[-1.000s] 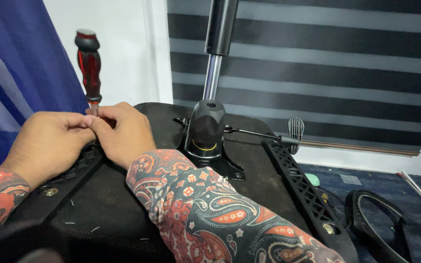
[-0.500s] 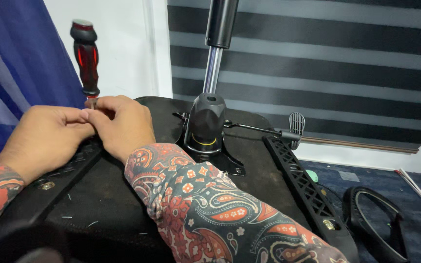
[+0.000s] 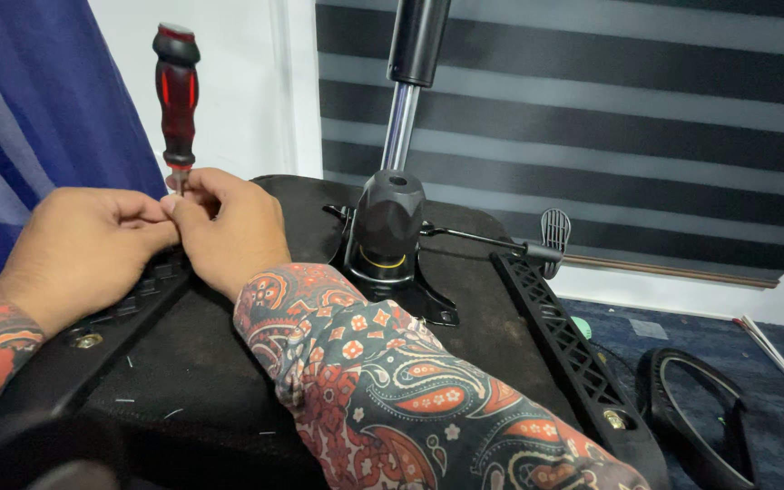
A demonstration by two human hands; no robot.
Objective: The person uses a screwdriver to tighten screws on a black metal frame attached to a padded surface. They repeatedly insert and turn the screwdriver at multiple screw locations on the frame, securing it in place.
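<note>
Your left hand (image 3: 83,249) and right hand (image 3: 229,231) sit knuckle to knuckle at the left edge of an upturned chair seat (image 3: 210,363), fingers of both curled narrow and pinched together round the bare shank of a screwdriver (image 3: 177,100); the shank is mostly hidden by your fingertips, so the tip and whatever it sits in can't be seen. The screwdriver stands upright, red and black handle clear above both hands, nothing gripping the handle itself. Under your left hand runs a black plastic bracket (image 3: 120,313) along the seat's left edge, with a bolt head (image 3: 89,340) showing near your left wrist. A second ribbed bracket (image 3: 573,354) lies along the seat's right edge, with a bolt (image 3: 612,419) near its lower end. In the middle of the seat the black mechanism (image 3: 390,231) carries a gas cylinder (image 3: 406,100) pointing up, chrome below and black above, and a thin lever (image 3: 501,243) runs right from it to a small paddle (image 3: 555,229). Both sleeves are red paisley; your right forearm crosses the seat in the foreground. On the blue floor (image 3: 773,381) to the right lies a black loop-shaped part (image 3: 682,408). Blue curtain (image 3: 38,118) at left, striped blind (image 3: 646,118) behind
</note>
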